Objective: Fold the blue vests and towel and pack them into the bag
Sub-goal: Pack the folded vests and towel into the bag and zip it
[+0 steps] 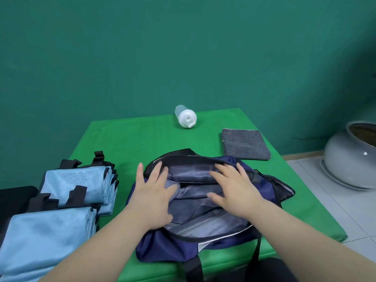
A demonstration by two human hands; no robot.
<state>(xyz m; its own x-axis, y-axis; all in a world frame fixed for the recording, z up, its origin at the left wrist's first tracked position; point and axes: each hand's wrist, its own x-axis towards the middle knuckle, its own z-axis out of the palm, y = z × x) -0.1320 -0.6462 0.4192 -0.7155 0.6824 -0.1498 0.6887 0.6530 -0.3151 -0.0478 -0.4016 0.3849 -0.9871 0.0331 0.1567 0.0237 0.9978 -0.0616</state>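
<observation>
A navy duffel bag lies unzipped in the middle of the green table, its grey lining showing. My left hand rests flat with spread fingers on the left side of the opening. On the right side of the lining lies my right hand, its fingers also straight. Two stacks of folded light-blue vests with black straps sit to the left: a far stack and a near stack. A folded grey towel lies beyond the bag to the right.
A white plastic bottle lies on its side near the table's far edge. A large grey ceramic pot stands on the tiled floor to the right. A green wall is behind. Dark cloth lies at the far left.
</observation>
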